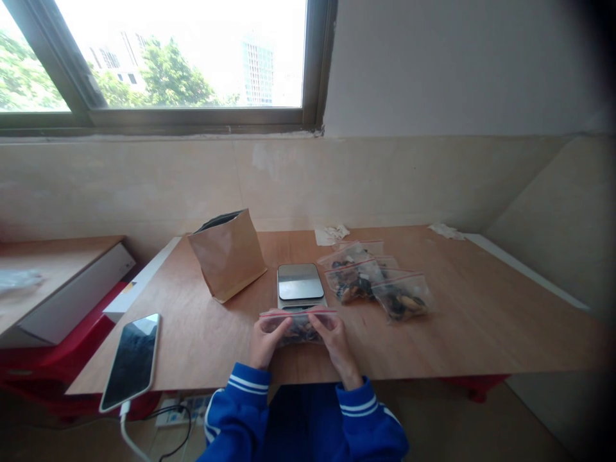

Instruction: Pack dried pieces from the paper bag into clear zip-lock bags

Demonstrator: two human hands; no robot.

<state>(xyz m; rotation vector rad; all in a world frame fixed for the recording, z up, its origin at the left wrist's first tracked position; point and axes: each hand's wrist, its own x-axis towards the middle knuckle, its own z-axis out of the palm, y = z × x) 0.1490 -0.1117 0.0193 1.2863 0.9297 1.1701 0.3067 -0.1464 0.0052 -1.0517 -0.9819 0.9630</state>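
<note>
clear bag (301,330) holding dark pieces; red-lined top edge level; seemingly resting near the front of the table (457,340)

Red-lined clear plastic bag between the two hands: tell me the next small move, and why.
Probably pinch along the red-lined top strip of the clear plastic bag, pressing it shut: the left hand and right hand both grip near that strip, one towards each end. Whether it is sealed, I cannot tell.
</note>
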